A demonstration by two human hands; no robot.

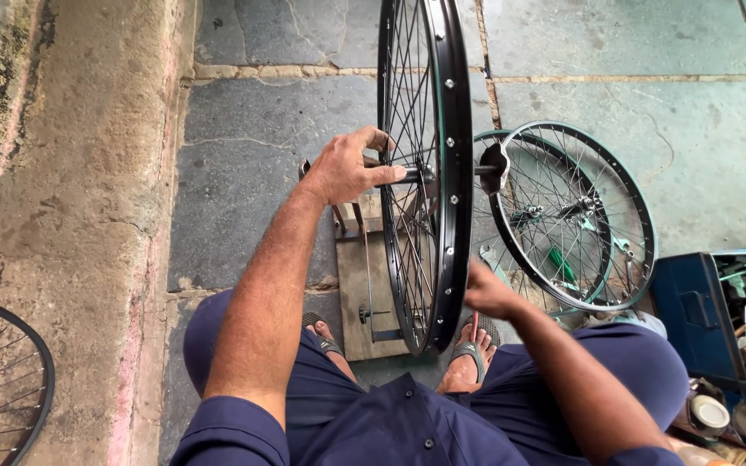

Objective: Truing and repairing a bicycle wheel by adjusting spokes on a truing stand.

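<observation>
Black spoked wheel (425, 173) stands upright, left hand (345, 168) at hub, right hand (487, 292) at rim.

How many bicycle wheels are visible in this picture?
4. One upright black wheel in the stand, with the left hand at its hub; two overlapping wheels lying on the floor at right; one partly cut off at bottom left. More may be hidden.
</observation>
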